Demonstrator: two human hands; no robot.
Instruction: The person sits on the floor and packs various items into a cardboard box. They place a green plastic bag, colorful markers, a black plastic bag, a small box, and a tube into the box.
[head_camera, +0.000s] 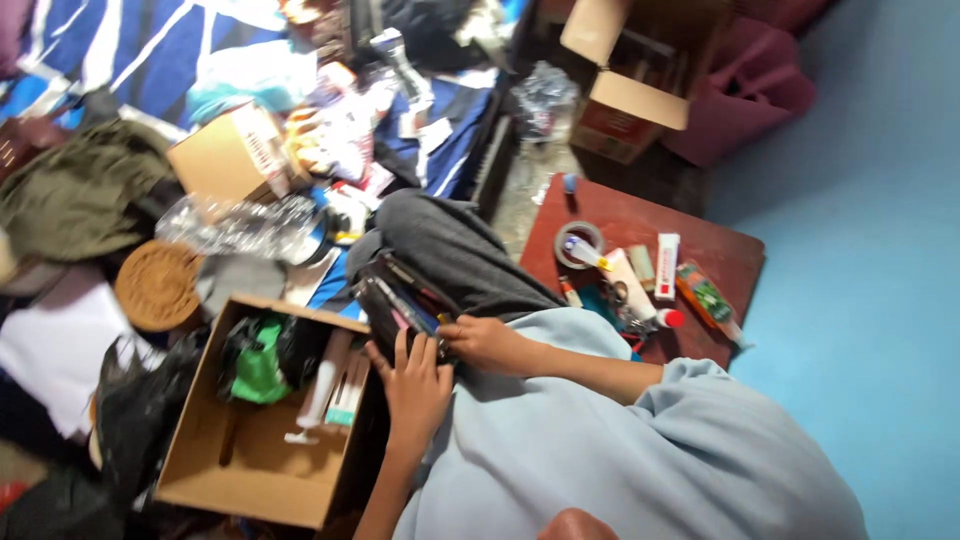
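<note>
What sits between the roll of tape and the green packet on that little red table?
In the head view, between the tape roll and the green packet lie a white tube and a small pale block, on the red table.

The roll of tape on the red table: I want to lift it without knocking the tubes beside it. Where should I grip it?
The roll of tape lies flat, hole up. Probably best from above, pinching its bare far rim; a white tube lies across the near side.

A low reddish-brown table (730, 255) sits at two o'clock, carrying a tape roll (577, 243), a white tube (667, 265), a green packet (706, 296) and scissors (625, 308). At eight o'clock, an open cardboard box (200, 470) rests on the cluttered floor.
</note>
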